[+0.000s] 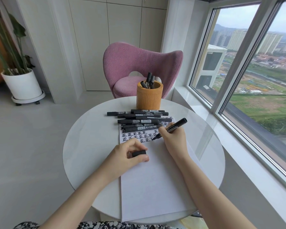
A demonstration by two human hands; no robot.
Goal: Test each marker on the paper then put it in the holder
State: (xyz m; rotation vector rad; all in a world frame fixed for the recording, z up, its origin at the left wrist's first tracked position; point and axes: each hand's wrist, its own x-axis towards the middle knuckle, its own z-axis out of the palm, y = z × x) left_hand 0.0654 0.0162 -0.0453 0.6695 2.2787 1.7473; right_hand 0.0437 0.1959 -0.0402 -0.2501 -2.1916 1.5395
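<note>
Marker (177, 125), uncapped, lies slanted in the right hand (172, 139) just right of the frame's centre. Its tip is down on the paper (155, 179) at the end of the lowest row of written characters. Thumb and fingers of that hand pinch the barrel near the tip, and the blunt end points up and to the right. The left hand (127, 154), at centre frame, rests on the paper's left edge and pinches the black cap (139, 153) between thumb and curled fingers. Above the hands, a pile (139, 120) of capped black markers lies sideways across the paper's top edge. Just above the pile stands the orange holder (149, 98), with a few markers (149, 80) upright in it. All of this rests on a round white table (82, 146). A pink chair (139, 63) sits behind the table, a potted plant (21, 85) is at upper left, and a window (254, 63) is at right.
</note>
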